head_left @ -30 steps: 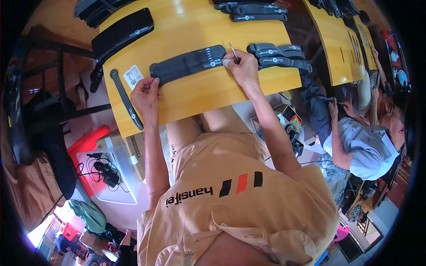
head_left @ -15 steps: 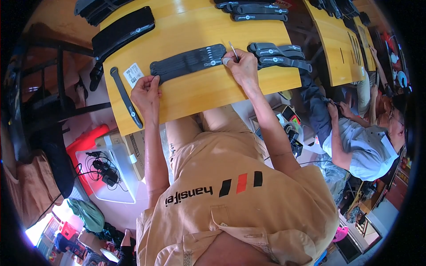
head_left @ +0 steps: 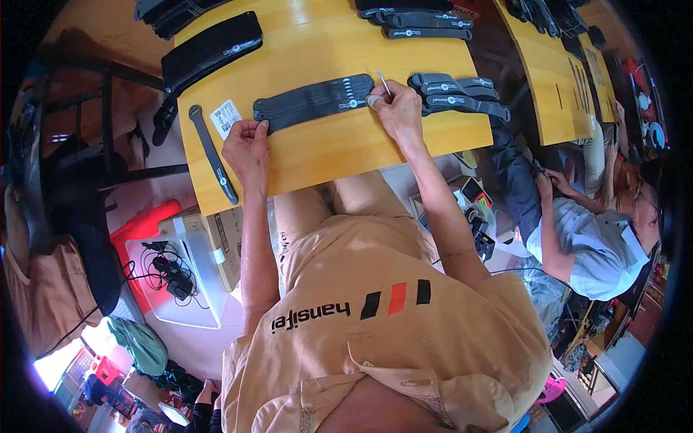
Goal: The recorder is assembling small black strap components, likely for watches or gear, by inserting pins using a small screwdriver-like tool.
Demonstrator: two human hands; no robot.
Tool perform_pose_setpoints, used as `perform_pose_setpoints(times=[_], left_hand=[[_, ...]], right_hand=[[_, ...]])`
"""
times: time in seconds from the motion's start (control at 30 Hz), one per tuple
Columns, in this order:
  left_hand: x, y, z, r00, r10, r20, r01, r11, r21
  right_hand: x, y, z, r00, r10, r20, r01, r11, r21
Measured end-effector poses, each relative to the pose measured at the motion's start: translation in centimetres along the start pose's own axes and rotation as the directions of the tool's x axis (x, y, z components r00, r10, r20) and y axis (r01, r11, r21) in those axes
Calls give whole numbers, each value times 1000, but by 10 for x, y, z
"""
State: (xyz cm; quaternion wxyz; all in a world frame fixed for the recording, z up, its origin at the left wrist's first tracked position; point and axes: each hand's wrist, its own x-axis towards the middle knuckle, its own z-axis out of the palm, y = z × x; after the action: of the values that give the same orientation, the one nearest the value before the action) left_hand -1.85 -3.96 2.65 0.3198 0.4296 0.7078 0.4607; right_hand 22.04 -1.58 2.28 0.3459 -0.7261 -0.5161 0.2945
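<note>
A fanned row of black straps [head_left: 310, 102] with rounded ends and white print lies across the wooden table in front of me. My left hand [head_left: 247, 149] pinches the near left corner of the row between thumb and fingertips. At its right end, my right hand [head_left: 399, 115] grips a slim pen-like tool [head_left: 384, 83], its thin pale tip pointing up and away. The thumb and fingers of that hand also meet the strap ends. What kind of tool it is, I cannot make out. A single black strap [head_left: 214, 155] with a buckle loop lies left of my left hand.
A white label sheet [head_left: 226, 117] lies by the single strap. Strap bundles [head_left: 455, 94] sit to the right, with more [head_left: 426, 32] behind. A black stack [head_left: 213, 52] stands far left. Below the table's left side is a clear bin [head_left: 186, 289] with cables. A co-worker [head_left: 577, 231] sits at right.
The table and everything on it appear slightly further right in the picture. Both hands keep the same grip at the two ends of the strap row.
</note>
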Motion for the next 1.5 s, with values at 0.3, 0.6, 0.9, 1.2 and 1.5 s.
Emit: perform_pose_setpoints(times=[0.3, 0.6, 0.9, 1.2, 1.5], left_hand=[[1, -3, 0, 998, 58, -29, -59, 998, -28], [9, -14, -4, 997, -21, 81, 29, 994, -104], [7, -9, -15, 946, 319, -57, -304, 935, 181], [-6, 4, 31, 706, 534, 465, -693, 388, 608], [8, -13, 21, 705, 487, 515, -709, 501, 497]], right_hand=[[0, -2, 1, 994, -69, -82, 65, 997, -40], [10, 11, -2, 999, -39, 34, 36, 995, 96], [11, 0, -27, 998, -67, 8, 64, 985, 163], [29, -18, 26, 858, -494, -141, 348, 760, -549], [33, -13, 37, 879, -472, -64, 311, 672, -672]])
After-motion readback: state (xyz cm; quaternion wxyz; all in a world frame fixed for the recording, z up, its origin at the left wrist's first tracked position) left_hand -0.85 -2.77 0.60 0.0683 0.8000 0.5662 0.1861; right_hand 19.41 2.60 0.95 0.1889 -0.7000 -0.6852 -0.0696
